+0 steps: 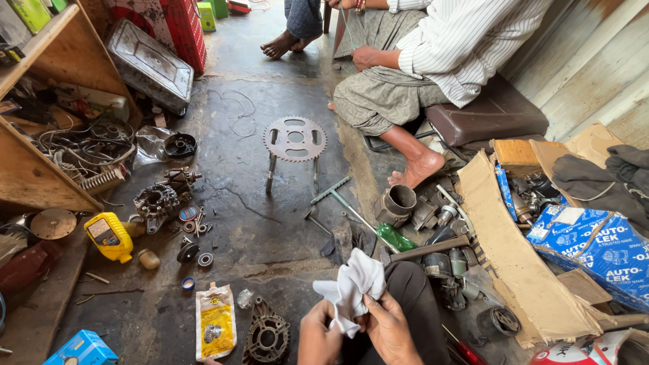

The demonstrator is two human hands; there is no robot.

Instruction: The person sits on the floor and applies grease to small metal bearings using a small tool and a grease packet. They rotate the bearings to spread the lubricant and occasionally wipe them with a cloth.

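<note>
White cloth (351,287) bunches between my left hand (319,336) and right hand (389,329), both clenched on it above a metal housing (267,336).

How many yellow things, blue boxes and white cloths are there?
Yellow things: 2, bottle and packet
Blue boxes: 2, one at the bottom left, one on the right
White cloths: 1, held in both hands
Total: 5

Whatever the left hand (319,338) and right hand (389,330) pinched inside the crumpled white cloth (351,287) was hidden by its folds. Both wrists ran off the bottom edge. The seated person in the striped shirt (466,40) was cut off at the top edge. The small blue cardboard box (82,348) was clipped at the bottom.
</note>
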